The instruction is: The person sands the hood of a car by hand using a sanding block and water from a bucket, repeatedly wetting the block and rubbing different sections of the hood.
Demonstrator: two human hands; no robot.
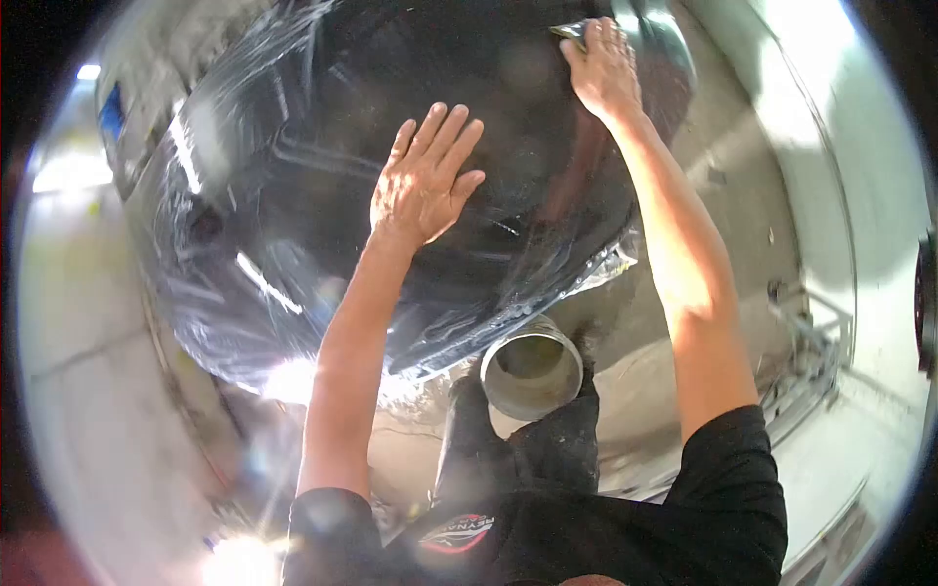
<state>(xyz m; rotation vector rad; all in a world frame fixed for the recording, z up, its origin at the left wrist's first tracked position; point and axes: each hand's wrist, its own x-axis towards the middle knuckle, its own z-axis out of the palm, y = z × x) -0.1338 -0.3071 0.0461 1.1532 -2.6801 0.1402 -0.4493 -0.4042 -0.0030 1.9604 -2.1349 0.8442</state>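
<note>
A large rounded dark surface (342, 59), partly wrapped in clear plastic film (264, 283), fills the upper middle of the head view. It looks like a vehicle body. My left hand (420, 186) lies over it palm down, fingers stretched out and thumb apart, holding nothing. Farther up and to the right, my right hand (608, 73) presses a small folded yellowish piece, perhaps a cloth (569, 34), against the shiny bare part near the edge. Most of that piece is hidden beneath the fingers.
A pale round open-topped cylinder (493, 376) is by my legs, below the film's lower edge. To the right, a grey metal frame (821, 342) stands by the white wall (879, 215). Bright lamps glare at the left wall (73, 293) and lower left.
</note>
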